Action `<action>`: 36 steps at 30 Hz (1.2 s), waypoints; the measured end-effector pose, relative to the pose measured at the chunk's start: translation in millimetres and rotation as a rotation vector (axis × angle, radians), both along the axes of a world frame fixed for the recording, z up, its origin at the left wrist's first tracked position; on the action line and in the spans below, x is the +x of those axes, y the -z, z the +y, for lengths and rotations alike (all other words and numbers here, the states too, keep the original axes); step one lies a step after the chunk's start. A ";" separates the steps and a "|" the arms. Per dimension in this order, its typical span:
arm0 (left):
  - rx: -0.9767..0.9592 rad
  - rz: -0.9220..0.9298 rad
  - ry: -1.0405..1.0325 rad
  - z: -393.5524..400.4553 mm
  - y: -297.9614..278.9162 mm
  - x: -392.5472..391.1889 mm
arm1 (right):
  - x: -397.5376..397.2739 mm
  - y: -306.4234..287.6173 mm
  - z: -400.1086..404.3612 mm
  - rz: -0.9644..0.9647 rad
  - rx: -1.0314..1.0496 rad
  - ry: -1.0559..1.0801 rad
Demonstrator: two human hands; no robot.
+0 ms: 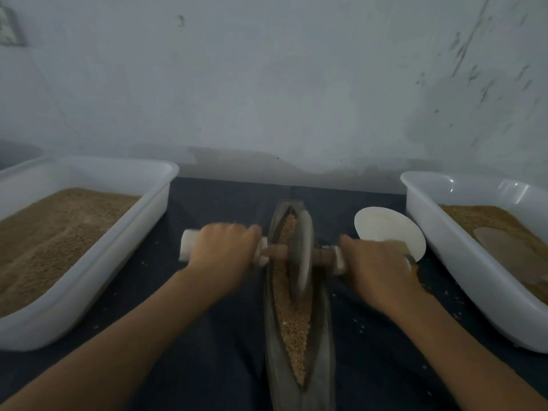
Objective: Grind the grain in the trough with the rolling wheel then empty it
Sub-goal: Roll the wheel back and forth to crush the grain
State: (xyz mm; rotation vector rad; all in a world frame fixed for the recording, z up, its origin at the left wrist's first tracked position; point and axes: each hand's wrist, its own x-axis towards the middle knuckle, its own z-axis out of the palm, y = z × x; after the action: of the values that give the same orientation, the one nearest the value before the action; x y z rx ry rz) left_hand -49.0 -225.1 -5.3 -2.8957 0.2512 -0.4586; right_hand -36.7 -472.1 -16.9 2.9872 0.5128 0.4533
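A long, narrow trough [296, 336] lies lengthways on a dark cloth [207, 336], its near end cut off by the bottom edge. Grain [292, 318] fills its groove along most of the length. The wheel [301, 253] stands upright in the groove toward the far end, blurred, so its rim is hard to make out. An axle runs through it with a white-wrapped handle on each side. The left hand [224, 252] is wrapped around the left handle [189, 244], whose outer end sticks out past the knuckles. The right hand [375, 265] is clamped on the right handle [339, 259], hiding most of it. A white plate [382, 229] lies just beyond the right hand, partly covered by it. A white tub [148, 203] of grain sits on the left, another tub [444, 241] on the right; both are cut off by the frame edges. A pale, indistinct shape rests in the right tub.
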 end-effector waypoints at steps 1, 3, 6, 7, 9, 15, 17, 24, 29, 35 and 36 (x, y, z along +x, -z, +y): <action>-0.014 0.037 0.008 2.4 0.6 -18.8 | -20.0 0.2 -3.5 0.007 -0.028 -0.033; -0.031 0.094 0.029 8.2 -1.3 -52.6 | -56.6 -3.6 -7.5 -0.032 -0.054 -0.148; -0.023 0.137 0.034 13.9 -4.4 -74.5 | -76.1 -8.1 -14.6 -0.093 -0.026 -0.242; -0.024 0.146 0.024 14.1 -4.5 -71.7 | -74.2 -6.6 -15.4 -0.068 -0.038 -0.227; -0.048 0.138 0.005 11.2 -0.3 -53.4 | -58.6 -4.6 -10.7 -0.054 -0.110 -0.149; -0.074 -0.069 -0.037 6.0 11.3 34.2 | 43.6 -10.1 16.2 -0.182 -0.048 -0.009; -0.076 -0.095 -0.034 5.9 10.4 47.0 | 54.6 -10.3 18.2 -0.201 -0.051 0.010; -0.078 0.097 0.001 11.1 8.8 -35.1 | -30.1 -5.9 1.3 -0.092 -0.112 -0.130; -0.021 -0.072 0.176 16.1 4.3 -79.1 | -69.7 -8.0 -14.3 -0.054 -0.120 -0.190; -0.039 -0.027 0.006 7.5 11.0 7.5 | 4.3 3.8 4.7 -0.207 -0.155 0.010; -0.048 -0.042 0.002 6.5 9.7 21.8 | 18.4 2.4 9.4 -0.215 -0.130 0.018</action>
State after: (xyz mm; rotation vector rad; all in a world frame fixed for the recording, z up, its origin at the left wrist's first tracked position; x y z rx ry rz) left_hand -27.3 -218.7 -14.9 -2.9284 0.2406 -0.5329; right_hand -18.2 -462.7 -19.2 2.7739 0.4745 0.7008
